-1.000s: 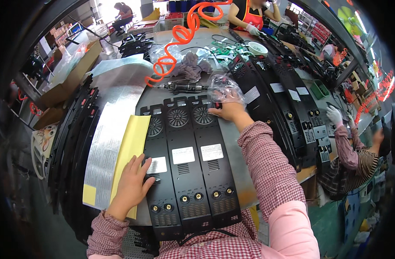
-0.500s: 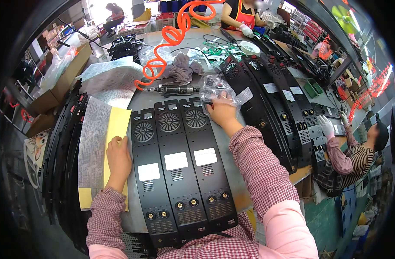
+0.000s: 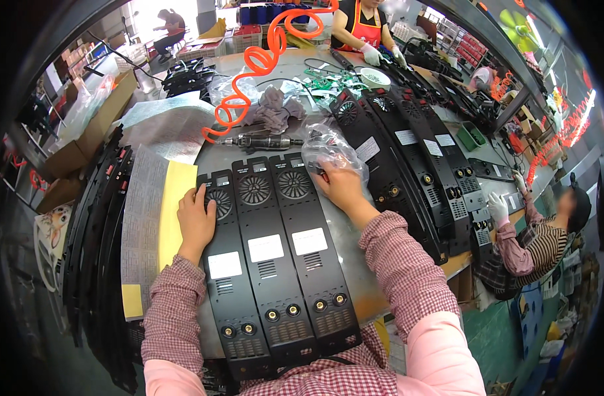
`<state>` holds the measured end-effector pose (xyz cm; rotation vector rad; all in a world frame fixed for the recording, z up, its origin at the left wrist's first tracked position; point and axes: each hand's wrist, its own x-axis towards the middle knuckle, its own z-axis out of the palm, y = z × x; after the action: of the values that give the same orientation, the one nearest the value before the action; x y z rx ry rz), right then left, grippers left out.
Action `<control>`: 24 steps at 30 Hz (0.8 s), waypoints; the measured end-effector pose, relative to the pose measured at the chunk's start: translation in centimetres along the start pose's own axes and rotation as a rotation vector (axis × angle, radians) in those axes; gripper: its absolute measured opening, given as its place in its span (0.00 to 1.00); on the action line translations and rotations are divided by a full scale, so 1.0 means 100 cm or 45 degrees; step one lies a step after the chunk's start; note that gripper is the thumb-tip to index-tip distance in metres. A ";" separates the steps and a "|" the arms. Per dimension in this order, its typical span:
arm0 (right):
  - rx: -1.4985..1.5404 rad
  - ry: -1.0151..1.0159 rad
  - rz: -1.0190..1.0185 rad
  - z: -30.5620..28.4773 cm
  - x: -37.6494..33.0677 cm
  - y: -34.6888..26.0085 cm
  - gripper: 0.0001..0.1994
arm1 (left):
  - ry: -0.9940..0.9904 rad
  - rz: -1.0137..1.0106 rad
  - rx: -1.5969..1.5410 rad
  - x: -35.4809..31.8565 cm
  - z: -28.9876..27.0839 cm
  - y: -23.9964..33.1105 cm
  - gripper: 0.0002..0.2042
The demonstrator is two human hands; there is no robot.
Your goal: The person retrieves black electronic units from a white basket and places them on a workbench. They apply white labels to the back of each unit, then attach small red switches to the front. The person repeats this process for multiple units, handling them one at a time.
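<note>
Three long black panels (image 3: 266, 218) lie side by side before me, each with a round fan grille, a white label and two brass fittings low down. My left hand (image 3: 196, 221) rests with fingers apart at the left panel's grille, its fingertips near the cutout above. Beside the right panel's top, my right hand (image 3: 345, 188) is closed at the near side of a clear plastic bag (image 3: 328, 142). A small dark red bit shows by its fingertips; its kind is unclear. Left of the panels lie yellow sheets (image 3: 177, 198) and a printed paper sheet (image 3: 143, 211).
A power screwdriver (image 3: 266, 141) lies beyond the panels, below a coiled orange air hose (image 3: 259, 63) and a crumpled grey cloth (image 3: 275, 109). More black panels (image 3: 394, 171) stand at right, others (image 3: 100, 251) at left. Co-workers (image 3: 361, 30) work across and at right (image 3: 533, 244).
My left hand has moved from the yellow sheets onto the left panel's upper end. My right hand has drawn slightly back toward me, by the bag's near edge.
</note>
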<state>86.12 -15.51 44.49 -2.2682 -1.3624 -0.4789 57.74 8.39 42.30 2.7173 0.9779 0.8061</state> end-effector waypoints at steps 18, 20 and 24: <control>0.081 0.320 0.061 -0.012 -0.058 0.000 0.21 | 0.068 -0.144 -0.031 0.057 0.022 0.003 0.28; 0.206 0.449 0.200 -0.006 -0.043 0.001 0.22 | 0.082 -0.136 -0.126 0.062 0.013 -0.007 0.27; 0.305 0.164 0.233 -0.014 -0.056 0.001 0.21 | 0.010 -0.256 -0.488 0.070 -0.017 0.000 0.23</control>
<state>83.62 -20.43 42.77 -2.1019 -1.0752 -0.3714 61.35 12.72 46.79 2.2553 0.9635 0.8638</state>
